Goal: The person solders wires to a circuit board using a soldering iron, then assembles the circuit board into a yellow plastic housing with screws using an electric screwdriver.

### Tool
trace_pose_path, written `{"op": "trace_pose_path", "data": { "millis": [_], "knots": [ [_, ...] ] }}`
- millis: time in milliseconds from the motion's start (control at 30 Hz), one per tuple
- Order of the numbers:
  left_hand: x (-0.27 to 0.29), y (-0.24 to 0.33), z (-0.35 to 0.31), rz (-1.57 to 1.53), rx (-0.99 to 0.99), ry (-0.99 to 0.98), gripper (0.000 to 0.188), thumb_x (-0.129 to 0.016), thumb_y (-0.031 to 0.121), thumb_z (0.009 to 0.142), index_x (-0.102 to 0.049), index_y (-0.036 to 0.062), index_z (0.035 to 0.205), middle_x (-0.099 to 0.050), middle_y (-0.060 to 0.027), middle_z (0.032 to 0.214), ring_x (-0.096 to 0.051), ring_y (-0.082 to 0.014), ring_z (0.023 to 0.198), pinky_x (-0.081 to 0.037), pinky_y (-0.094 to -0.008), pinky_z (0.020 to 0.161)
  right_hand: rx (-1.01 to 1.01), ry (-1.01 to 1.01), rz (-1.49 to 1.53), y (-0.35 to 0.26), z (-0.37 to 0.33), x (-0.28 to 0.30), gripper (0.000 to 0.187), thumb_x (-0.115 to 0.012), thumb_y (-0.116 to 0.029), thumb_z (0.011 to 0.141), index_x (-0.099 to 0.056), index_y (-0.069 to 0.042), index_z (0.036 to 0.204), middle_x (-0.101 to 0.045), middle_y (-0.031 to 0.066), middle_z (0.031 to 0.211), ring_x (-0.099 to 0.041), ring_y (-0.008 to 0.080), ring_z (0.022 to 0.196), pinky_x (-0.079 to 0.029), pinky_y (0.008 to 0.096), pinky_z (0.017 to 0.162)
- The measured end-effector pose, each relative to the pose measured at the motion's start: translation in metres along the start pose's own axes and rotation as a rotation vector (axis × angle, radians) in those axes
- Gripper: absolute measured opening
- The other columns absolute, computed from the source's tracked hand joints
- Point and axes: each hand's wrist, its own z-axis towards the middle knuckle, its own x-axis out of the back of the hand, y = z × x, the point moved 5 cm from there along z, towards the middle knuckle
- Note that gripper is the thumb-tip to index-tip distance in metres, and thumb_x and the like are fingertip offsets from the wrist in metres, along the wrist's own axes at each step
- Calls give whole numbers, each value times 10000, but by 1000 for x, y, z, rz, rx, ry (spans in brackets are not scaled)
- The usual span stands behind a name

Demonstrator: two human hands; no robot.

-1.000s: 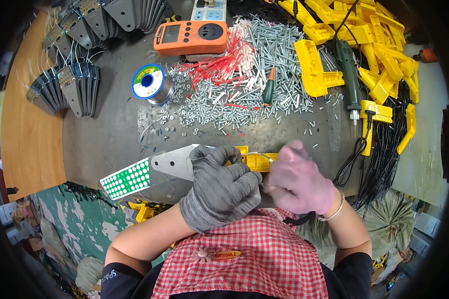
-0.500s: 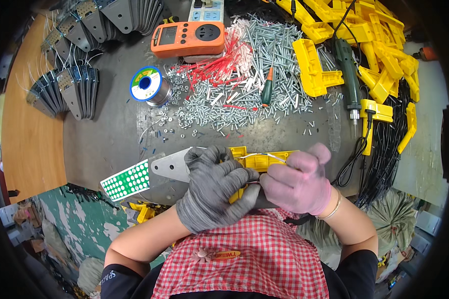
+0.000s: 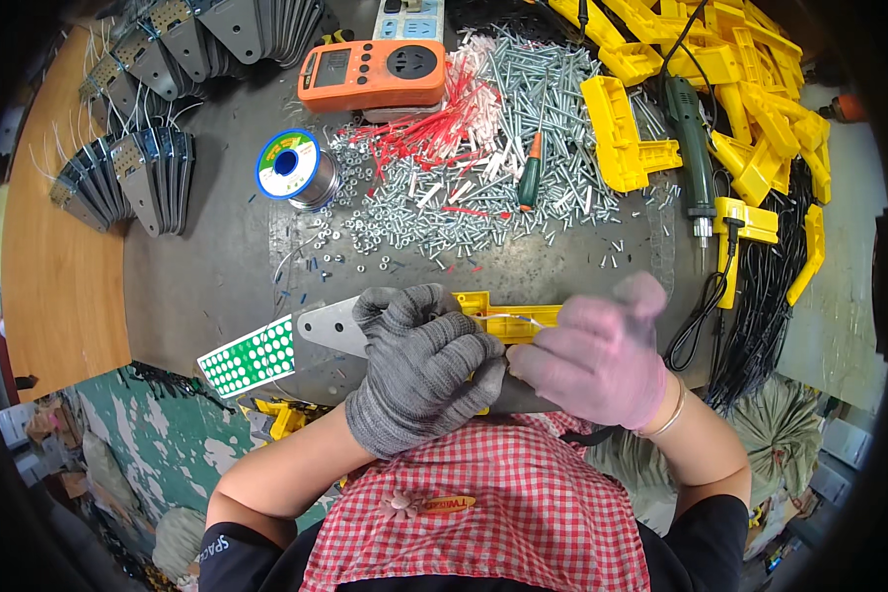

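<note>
My left hand [image 3: 419,370], in a grey knit glove, is closed over a yellow plastic housing [image 3: 523,328] near the table's front edge. A flat grey metal plate [image 3: 331,326] with holes sticks out to the left from beneath it. My right hand [image 3: 602,355], in a pink glove and slightly blurred, has curled fingers whose tips come close to the left hand's. What either hand pinches is hidden between the fingertips. A thin white wire [image 3: 513,317] runs across the housing between the hands. A green sheet with white dots [image 3: 250,358] lies beside the plate.
Behind my hands lie a heap of screws [image 3: 553,118], a solder spool [image 3: 291,168], an orange meter [image 3: 373,77] and a green-handled screwdriver [image 3: 531,183]. Yellow housings [image 3: 617,138], a green power screwdriver [image 3: 691,148] and black cables [image 3: 760,296] fill the right. Metal plates [image 3: 158,183] stand at left.
My right hand has shifted slightly right and down, its fingers more blurred. The left hand has drawn in a little, its thumb tucked closer to the fingers.
</note>
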Motion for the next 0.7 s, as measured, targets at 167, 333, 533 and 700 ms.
{"op": "trace_pose_path", "data": {
  "millis": [167, 333, 533, 700],
  "knots": [
    [0, 6, 1, 35, -32, -18, 278, -784, 292, 699, -724, 174, 944, -698, 26, 912, -605, -267, 976, -312, -516, 969, 226, -32, -273, -8, -13, -11, 198, -749, -270, 667, -705, -179, 836, -608, -77, 795, -583, 153, 906, -276, 450, 903],
    [20, 4, -16, 352, -278, -32, 485, -810, 394, 665, -725, 166, 1084, -692, -5, 1103, -586, -280, 1086, -354, -497, 998, -86, -48, 119, 3, 9, 0, 188, -730, -309, 766, -692, -138, 836, -624, 26, 825, -590, 211, 920, -321, 464, 920],
    [42, -59, -29, 169, 102, -316, 872, -921, 374, 562, -584, 97, 1316, -568, -158, 1407, -503, -361, 1310, -377, -520, 1084, -365, -8, 315, 66, 72, 16, 218, -592, -178, 937, -665, 26, 944, -659, 169, 879, -611, 377, 811, -487, 442, 745],
    [55, -49, -20, 270, 88, -293, 799, -912, 313, 582, -610, 110, 1293, -602, -122, 1377, -552, -344, 1259, -400, -477, 1066, -730, -93, 11, 156, 183, -5, 512, -569, -286, 1005, -544, 50, 1390, -647, 190, 1329, -633, 286, 1212, -461, 317, 1051]
  ]
}}
